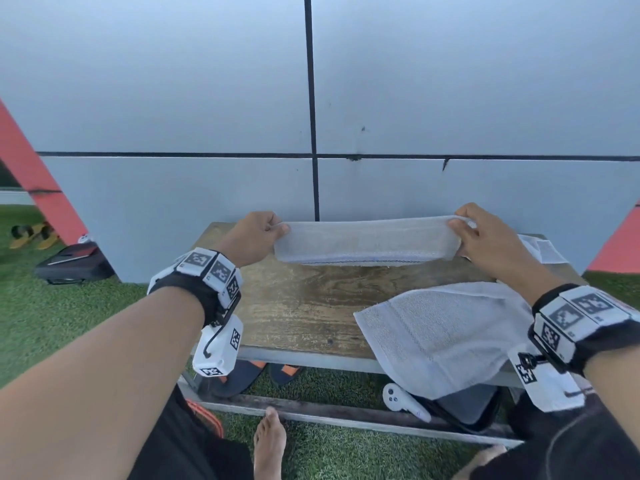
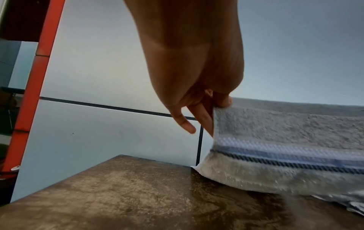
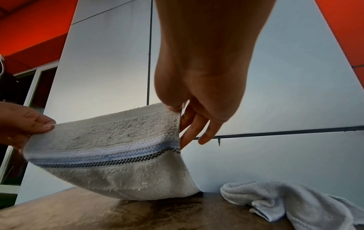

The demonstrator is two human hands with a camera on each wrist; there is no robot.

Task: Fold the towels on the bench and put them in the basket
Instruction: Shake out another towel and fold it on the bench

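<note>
A white towel with a blue and dark stripe (image 1: 367, 240) (image 2: 291, 140) (image 3: 110, 149) is stretched between both hands above the far part of the wooden bench (image 1: 298, 306); its lower fold touches the bench top. My left hand (image 1: 258, 237) (image 2: 216, 105) pinches the towel's left upper corner. My right hand (image 1: 474, 233) (image 3: 177, 115) pinches its right upper corner. A second white towel (image 1: 440, 330) (image 3: 285, 200) lies crumpled on the bench's near right, draped over the front edge. No basket is in view.
A grey panelled wall (image 1: 450, 98) stands right behind the bench. A white paper (image 1: 543, 247) lies at the bench's far right. Under the bench are sandals (image 1: 242, 375), a white controller (image 1: 405, 403) and a dark case. A black bag (image 1: 72, 265) sits on the grass at left.
</note>
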